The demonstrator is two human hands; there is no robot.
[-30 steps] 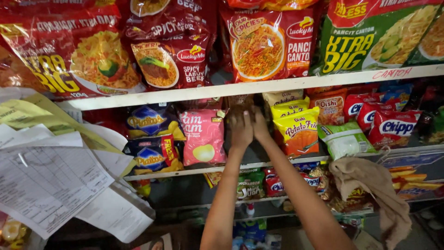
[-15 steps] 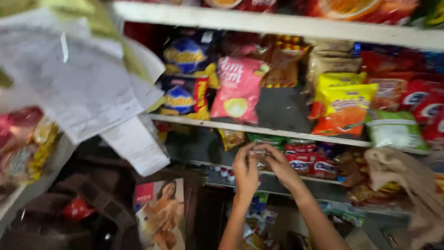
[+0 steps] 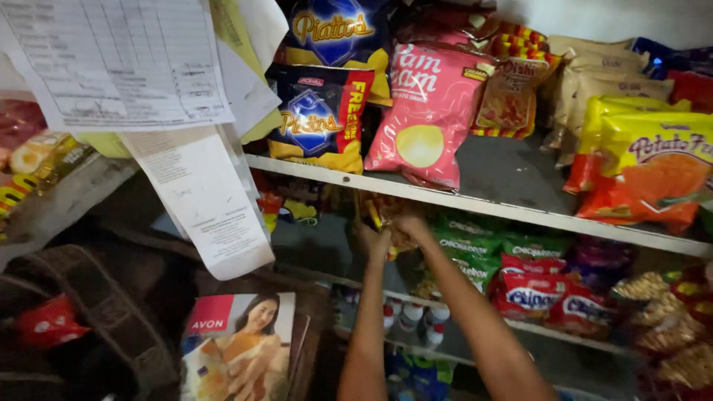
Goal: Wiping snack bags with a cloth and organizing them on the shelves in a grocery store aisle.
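Both hands [image 3: 390, 238] clasp a yellow snack packet [image 3: 388, 217].

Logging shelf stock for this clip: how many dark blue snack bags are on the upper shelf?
2. One blue bag stands at the shelf's left front; a second blue bag sits behind and above it. More may be hidden behind.

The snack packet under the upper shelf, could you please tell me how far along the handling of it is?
Looks done: the upper shelf carries a pink crisp bag and a dark blue crisp bag, standing upright. In hand: left hand and right hand both have a grip on a yellow-orange snack packet just beneath that shelf. Left: the packet does not visibly rest on the lower shelf.
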